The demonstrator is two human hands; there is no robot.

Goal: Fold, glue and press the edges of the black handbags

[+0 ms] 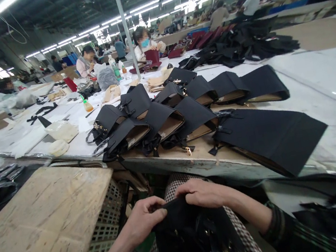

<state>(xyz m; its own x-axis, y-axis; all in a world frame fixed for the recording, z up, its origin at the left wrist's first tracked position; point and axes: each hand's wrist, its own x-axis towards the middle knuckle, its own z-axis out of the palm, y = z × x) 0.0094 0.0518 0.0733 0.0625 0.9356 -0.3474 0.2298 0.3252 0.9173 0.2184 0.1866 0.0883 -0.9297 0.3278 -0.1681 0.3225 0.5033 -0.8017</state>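
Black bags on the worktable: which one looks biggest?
The bag at the front row's right end, beyond the right hand; it spreads wide and flat, the others smaller.

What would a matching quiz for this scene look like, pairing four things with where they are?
Things
1. black bag
2. black handbags
3. wooden board
4. dark red bag

Places
A. far off, in front of a co-worker
B. in the lap, gripped at its top edge by the left hand and the right hand
C. at the left, next to a white lattice crate
D. in rows on the worktable

Pairs: 1-B, 2-D, 3-C, 4-A
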